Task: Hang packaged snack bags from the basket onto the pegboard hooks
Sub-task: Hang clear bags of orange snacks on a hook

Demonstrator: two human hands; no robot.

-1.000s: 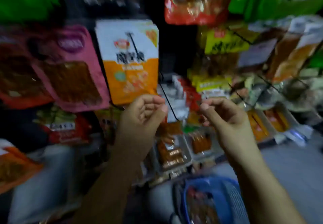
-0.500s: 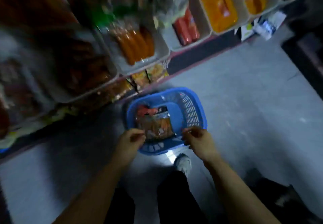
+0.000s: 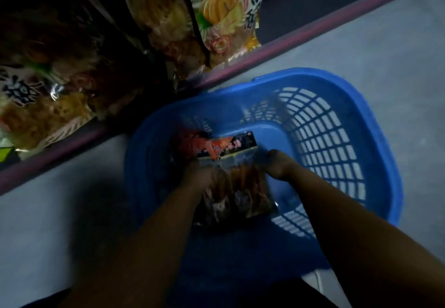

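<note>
Blue basket (image 3: 342,139) on floor | both hands (image 3: 202,175) (image 3: 277,165) grip snack bag (image 3: 240,187) | shelf bags (image 3: 224,19) behind

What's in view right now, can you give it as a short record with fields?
place: shop floor beside low shelf
basket: blue, on the floor
bag: snack bag inside the basket
left hand: at the bag's left side
right hand: at the bag's right side
grip: blurred, cannot tell
shelf: packaged snacks
</note>
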